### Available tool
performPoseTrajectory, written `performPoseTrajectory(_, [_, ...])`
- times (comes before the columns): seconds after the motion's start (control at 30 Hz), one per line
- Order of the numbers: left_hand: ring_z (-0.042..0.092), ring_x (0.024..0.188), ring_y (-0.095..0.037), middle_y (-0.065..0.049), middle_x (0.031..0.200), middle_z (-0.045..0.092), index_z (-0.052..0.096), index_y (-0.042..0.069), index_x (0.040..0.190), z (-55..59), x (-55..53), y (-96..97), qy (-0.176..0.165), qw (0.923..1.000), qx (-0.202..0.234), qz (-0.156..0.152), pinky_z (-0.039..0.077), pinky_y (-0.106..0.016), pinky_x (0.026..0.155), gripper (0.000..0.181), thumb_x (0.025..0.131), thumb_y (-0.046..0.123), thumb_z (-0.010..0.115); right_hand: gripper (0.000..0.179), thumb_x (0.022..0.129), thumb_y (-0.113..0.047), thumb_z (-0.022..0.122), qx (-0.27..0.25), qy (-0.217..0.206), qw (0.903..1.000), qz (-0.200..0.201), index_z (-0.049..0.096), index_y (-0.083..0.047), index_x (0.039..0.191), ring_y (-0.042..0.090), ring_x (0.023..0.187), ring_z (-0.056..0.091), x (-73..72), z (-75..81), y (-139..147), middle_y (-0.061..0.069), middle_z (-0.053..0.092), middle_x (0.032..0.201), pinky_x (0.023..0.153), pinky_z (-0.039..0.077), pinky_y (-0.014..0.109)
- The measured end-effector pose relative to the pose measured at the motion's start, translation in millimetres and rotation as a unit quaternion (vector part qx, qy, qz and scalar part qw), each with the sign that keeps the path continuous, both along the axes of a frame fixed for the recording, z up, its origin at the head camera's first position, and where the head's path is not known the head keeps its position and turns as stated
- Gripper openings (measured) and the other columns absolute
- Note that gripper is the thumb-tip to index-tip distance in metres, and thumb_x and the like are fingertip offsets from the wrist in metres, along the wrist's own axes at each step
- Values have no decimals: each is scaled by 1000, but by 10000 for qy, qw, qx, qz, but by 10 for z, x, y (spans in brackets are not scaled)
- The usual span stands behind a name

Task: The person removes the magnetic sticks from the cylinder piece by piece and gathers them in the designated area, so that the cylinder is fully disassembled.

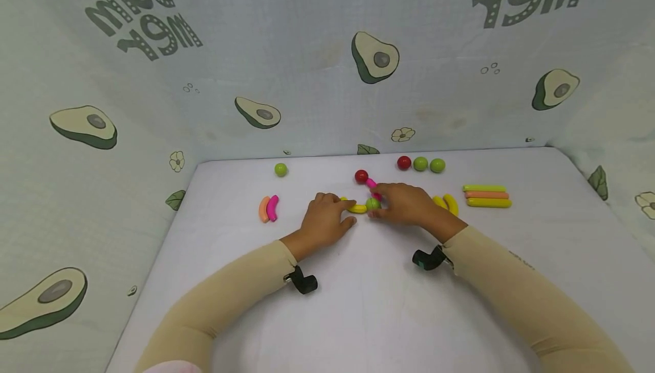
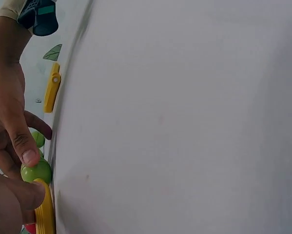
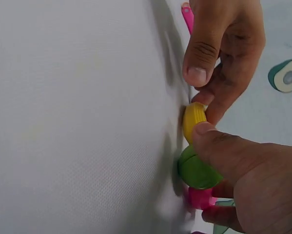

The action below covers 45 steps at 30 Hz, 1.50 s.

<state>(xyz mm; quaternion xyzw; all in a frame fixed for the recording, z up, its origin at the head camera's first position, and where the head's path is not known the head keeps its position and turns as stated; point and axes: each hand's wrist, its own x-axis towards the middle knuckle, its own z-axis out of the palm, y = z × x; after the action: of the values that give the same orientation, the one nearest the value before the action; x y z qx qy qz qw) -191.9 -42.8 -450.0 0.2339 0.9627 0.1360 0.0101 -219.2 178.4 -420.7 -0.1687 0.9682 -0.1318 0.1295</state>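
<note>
My left hand [image 1: 324, 219] touches a yellow curved toy stick [image 1: 357, 208] with its fingertips, its thumb apart from it. At the right end of that stick sits a green ball [image 1: 373, 203], which my right hand [image 1: 406, 203] pinches between thumb and fingers. A pink stick [image 1: 371, 183] runs from the green ball up to a red ball [image 1: 361, 177], partly hidden by the right fingers. Another yellow bit [image 1: 344, 198] shows behind the left fingers. The right wrist view shows the yellow stick [image 3: 193, 119] touching the green ball [image 3: 197, 168], with pink [image 3: 202, 197] beyond.
Orange [image 1: 264, 209] and pink curved sticks [image 1: 273, 208] lie at left, a lone green ball [image 1: 281, 169] behind them. At right are yellow curved sticks [image 1: 450, 204] and straight sticks [image 1: 486, 195]. A red ball [image 1: 403, 162] and two green balls [image 1: 428, 164] stand at the back.
</note>
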Motion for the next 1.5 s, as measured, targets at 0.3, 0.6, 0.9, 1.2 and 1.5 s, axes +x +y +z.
performPoseTrajectory(0.3, [60,107,-26,-2,118,73,75,21,127,21,-92,82,156,9996,211,88,48,-40,92,42,92,47,75,77,89,-45,79,7,-119,9998,153,52,-7,150,35,116,63,-5,17,47,14,64,136,92,52,59])
performPoseTrajectory(0.6, [62,90,-22,5,103,77,82,22,112,19,-210,190,498,9977,272,375,48,-37,80,38,86,50,81,75,89,-46,79,-129,-52,9995,276,53,-7,149,30,107,65,-10,17,74,12,66,133,86,55,52])
performPoseTrajectory(0.9, [62,86,-21,2,99,78,83,21,109,71,-251,217,526,9981,232,233,49,-35,78,34,86,45,81,76,88,-46,79,-132,-58,9997,187,54,-10,149,30,106,65,0,58,67,12,66,134,84,54,51])
performPoseTrajectory(1.2, [64,107,-26,2,114,76,81,19,113,61,-262,138,244,9987,456,-6,51,-40,93,34,86,39,82,74,89,-45,79,-136,-155,9997,148,54,-11,150,28,100,64,-4,56,75,12,66,134,84,54,51])
performPoseTrajectory(1.5, [57,121,-29,5,122,72,78,20,119,55,-268,-16,-296,9986,435,-47,46,-43,102,39,87,41,82,80,87,-47,81,-93,-274,9996,47,51,-12,152,33,115,63,5,8,94,12,62,140,93,52,57])
